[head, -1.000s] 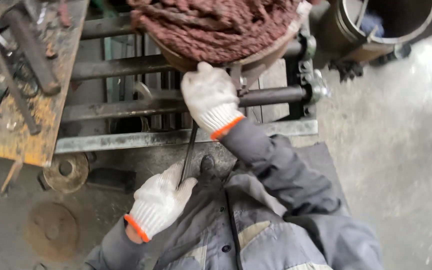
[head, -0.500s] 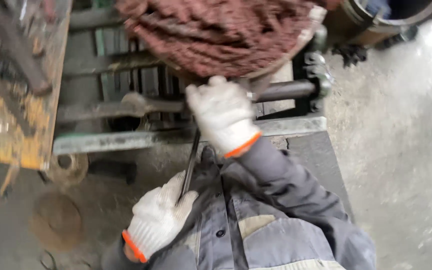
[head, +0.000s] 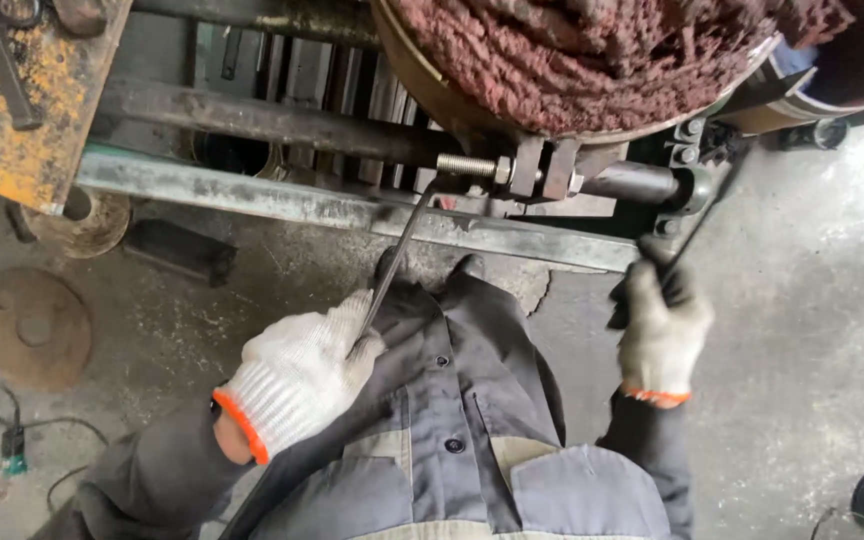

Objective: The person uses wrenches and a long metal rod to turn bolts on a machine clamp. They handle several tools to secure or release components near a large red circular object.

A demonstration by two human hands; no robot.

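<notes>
My left hand (head: pixel 297 375), in a white glove with an orange cuff, is closed around the handle of a long dark wrench (head: pixel 397 250). The wrench's head sits at the nut on a threaded bolt (head: pixel 467 165), just left of a steel clamp bracket (head: pixel 542 165). My right hand (head: pixel 660 330), its glove darkened with grime, grips a second thin dark tool (head: pixel 707 205) that slants up to the right end of the round bar (head: pixel 632 182). Above the clamp lies a rusty drum heaped with brown, rope-like material (head: pixel 592 50).
A grey steel angle beam (head: pixel 252 195) runs across in front of the machine frame. A worn yellow workbench (head: pixel 22 110) stands at upper left. A rusty disc (head: pixel 32 328) and a small cable (head: pixel 12 440) lie on the concrete floor at left.
My right hand has left the top of the round bar and dropped to the right, where it now grips a second tool. My left hand still holds the wrench.
</notes>
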